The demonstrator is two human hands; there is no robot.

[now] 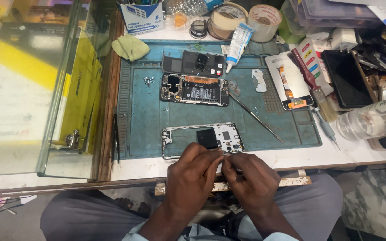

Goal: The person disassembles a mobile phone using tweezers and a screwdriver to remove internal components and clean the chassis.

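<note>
Both hands, left hand [192, 172] and right hand [251, 178], pinch something tiny (can't tell what) just below the phone frame [202, 139].

Two hands, the left hand [192, 172] and the right hand [250, 178], meet at the surface's edge. Two tape rolls [226, 18] [264, 20] stand at the back. One blue mat [148, 120] carries one opened phone [194, 89], one back cover [194, 63] and one frame [202, 139].

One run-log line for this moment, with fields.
left hand: pinching something small, unclear | right hand: fingertips meet left's | nearest: phone frame | support: blue mat
</note>
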